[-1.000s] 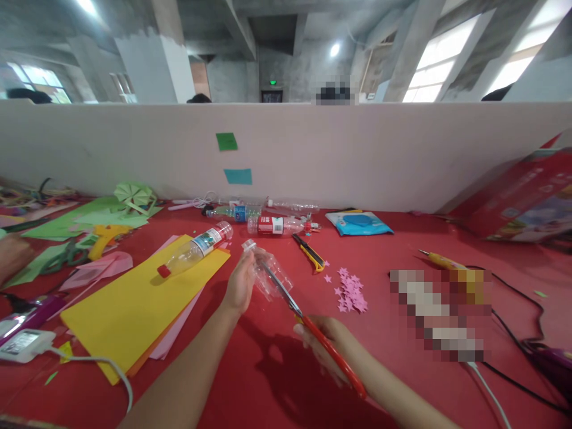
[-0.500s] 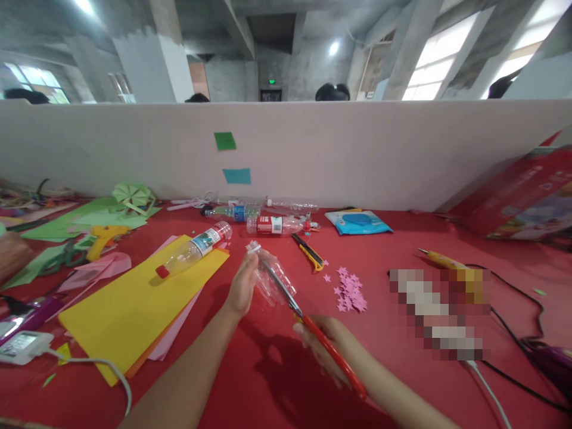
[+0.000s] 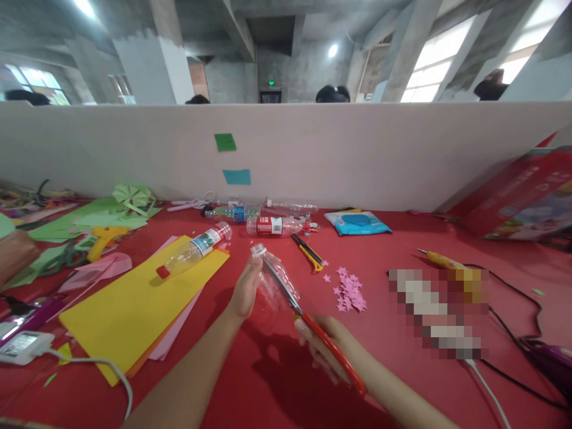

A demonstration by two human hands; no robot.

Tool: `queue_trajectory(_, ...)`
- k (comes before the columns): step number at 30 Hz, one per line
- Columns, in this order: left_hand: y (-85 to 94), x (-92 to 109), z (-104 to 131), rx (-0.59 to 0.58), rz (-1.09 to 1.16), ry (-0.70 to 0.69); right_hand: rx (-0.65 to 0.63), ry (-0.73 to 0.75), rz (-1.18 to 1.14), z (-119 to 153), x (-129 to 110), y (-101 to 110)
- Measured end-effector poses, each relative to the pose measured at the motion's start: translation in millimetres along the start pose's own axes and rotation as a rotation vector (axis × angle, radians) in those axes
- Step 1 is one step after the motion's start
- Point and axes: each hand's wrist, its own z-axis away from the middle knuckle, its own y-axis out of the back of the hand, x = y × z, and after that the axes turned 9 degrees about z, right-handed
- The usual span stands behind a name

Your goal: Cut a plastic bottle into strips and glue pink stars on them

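Above the smooth red tabletop (image 3: 384, 369), a thin, clear, ribbed plastic bottle piece (image 3: 279, 280) tilts, its neck end pinched in the left hand (image 3: 245, 286). The right hand (image 3: 330, 345) curls around red-handled scissors (image 3: 308, 322), whose long metal blades lie against the plastic. Just beyond rests a slim yellow-and-black cutter (image 3: 308, 252); to the right, pink stars (image 3: 351, 291) heap flatly. Leftward, a round-sided capped bottle (image 3: 194, 250) lies on flat yellow sheets (image 3: 143, 310).
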Motion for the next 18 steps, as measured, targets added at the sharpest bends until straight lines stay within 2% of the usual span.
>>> queue_trajectory(6,1.4,-0.9,-0.4,-0.029,-0.026,-0.009,0.004,-0.032,0.033,2.0,-5.6,1.5)
queue_trajectory(11,1.8,-1.7,-0.8,0.010,-0.009,0.003,0.017,-0.097,0.062,2.3,-7.8,2.9)
queue_trajectory(18,3.5,-0.5,-1.3,-0.032,-0.041,-0.023,0.017,-0.069,0.071,6.0,-11.2,4.6)
